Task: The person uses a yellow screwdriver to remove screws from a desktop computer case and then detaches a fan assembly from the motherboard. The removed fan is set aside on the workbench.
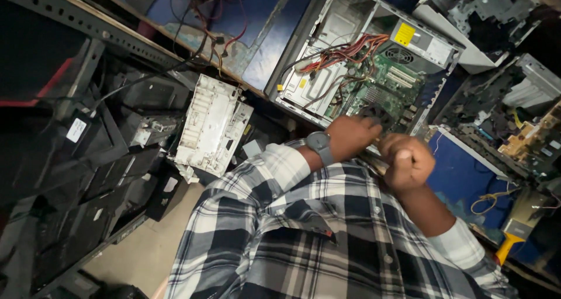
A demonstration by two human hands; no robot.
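**Hands Working Inside an Open Computer Case Amid Loose Wiring**

An open desktop computer case (362, 59) is lying on its side on the blue surface (467, 182), its green motherboard (388, 86) exposed and a bundle of orange and red cables (345, 51) draping across the drive bay. At the case's near edge, a black cooling fan (374, 113) is sitting just beyond the left hand (350, 136), whose fingers are curling down toward it; whether they are actually gripping the fan cannot be told, as the knuckles are hiding the contact. The right hand (406, 159) is clenching into a tight fist just beside the left, thumb side up, apparently around a thin tool or handle that is barely showing.

The risks are looking plain enough: a slip of the fisted hand could be driving a tool tip into the board, and the trailing cables could be snagging on a wrist or on the grey watch (319, 145). Sharp metal edges of the case are lying close to both wrists.

Both forearms are reaching forward from plaid sleeves (280, 217), the left wrist bending downward, the right forearm angling in from the lower right. A white plastic panel (211, 127) is resting to the left, against dark stacked equipment.
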